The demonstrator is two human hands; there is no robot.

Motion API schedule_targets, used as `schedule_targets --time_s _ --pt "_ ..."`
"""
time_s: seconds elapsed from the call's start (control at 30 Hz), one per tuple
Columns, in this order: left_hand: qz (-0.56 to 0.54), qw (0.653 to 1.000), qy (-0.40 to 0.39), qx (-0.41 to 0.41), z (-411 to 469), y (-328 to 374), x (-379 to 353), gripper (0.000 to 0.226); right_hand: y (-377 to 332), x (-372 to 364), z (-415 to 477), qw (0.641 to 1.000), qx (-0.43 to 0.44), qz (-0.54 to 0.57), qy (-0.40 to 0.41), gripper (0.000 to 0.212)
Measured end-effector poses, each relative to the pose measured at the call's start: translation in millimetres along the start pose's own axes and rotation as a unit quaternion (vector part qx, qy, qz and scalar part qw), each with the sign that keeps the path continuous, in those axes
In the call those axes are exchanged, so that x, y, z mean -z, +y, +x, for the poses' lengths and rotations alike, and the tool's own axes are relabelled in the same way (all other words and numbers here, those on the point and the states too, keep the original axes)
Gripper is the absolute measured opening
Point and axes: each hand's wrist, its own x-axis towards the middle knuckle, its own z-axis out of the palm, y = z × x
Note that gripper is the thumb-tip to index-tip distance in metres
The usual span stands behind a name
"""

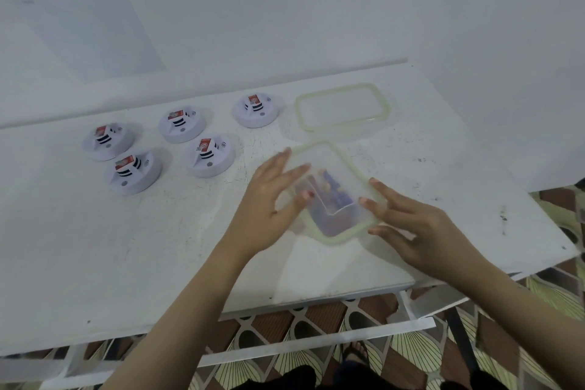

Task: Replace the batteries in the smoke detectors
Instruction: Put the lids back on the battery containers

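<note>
Both forearms were bare along their whole visible length. The left hand and the right hand were slim, with long fingers. The nails looked pinkish-red, though blur left it unclear whether that was polish. Below the tabletop showed dark clothing and a foot in a dark-strapped sandal.

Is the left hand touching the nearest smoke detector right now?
Apart. The head view shows a strip of bare table between the left hand and the nearest smoke detector.
</note>
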Motion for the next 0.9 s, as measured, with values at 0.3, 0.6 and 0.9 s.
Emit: schedule_targets --time_s 0.3,0.6,0.9 --pt "-0.175 0.97 0.034 0.163 11 -3 1 0.023 -4 24 17 0.934 -0.281 0.219 -0.034 0.033" --pt "-0.271 0.942 -0.013 0.197 10 17 -5 0.029 29 36 45 0.878 -0.35 0.319 0.068 0.034" --pt "-0.237 0.947 0.01 0.215 12 22 -14 0.028 39 36 53 0.883 -0.363 0.291 0.063 0.032"
